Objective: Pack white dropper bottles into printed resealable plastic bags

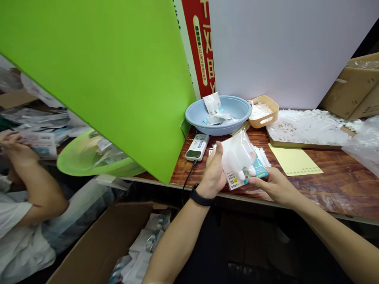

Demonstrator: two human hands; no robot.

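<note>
Head view: my left hand and right hand are together, both clamped on a clear plastic packet of white pieces, held just above the wood counter. I judge it light, soft and slippery; its stiffer printed card looks the surest hold.

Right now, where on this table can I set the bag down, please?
Bare wood lies right of the yellow sheet, below the tray of white pieces. The back is crowded by the blue basin and tan basket.
</note>
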